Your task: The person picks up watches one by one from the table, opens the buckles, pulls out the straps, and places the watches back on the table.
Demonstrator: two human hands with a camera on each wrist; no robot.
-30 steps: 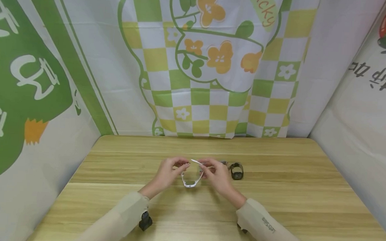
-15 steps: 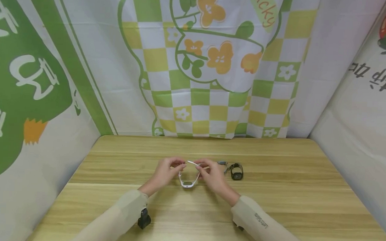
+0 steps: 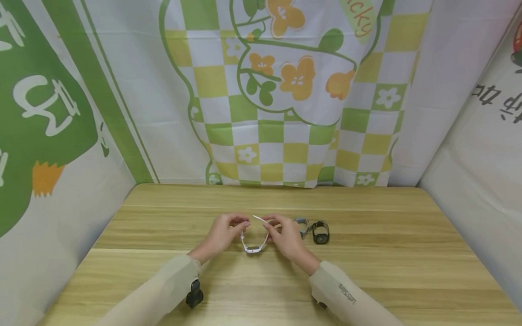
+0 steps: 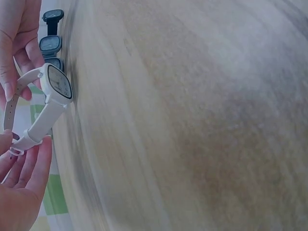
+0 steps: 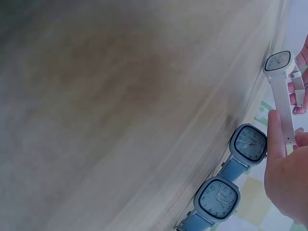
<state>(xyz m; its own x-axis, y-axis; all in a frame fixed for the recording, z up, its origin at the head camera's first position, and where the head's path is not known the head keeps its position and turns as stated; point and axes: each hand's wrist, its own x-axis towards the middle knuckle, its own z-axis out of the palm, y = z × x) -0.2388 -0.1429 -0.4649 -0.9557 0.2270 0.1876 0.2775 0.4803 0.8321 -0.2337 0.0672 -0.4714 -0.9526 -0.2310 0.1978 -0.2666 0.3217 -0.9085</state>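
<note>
Over the counter (image 3: 256, 297), the left hand (image 3: 221, 232) pinches the white wristwatch (image 3: 252, 250) by its buckle end (image 4: 17, 151), the right hand (image 3: 287, 238) by its holed strap (image 4: 10, 113). If that thin strap slips, I think the white wristwatch could drop.

Blk watch (image 3: 321, 238) nr 2 blue watches (image 5: 219, 198) on wood tbl (image 3: 413, 264), grn/ylw chkd cloth (image 3: 295, 152) hung behind.

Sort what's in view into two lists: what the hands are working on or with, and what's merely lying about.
In the job:
- white watch, strap unfastened
- left hand, holding the buckle end
- right hand, pinching the holed end

Apparently just lying about:
- black watch
- one blue watch
- another blue watch
</note>
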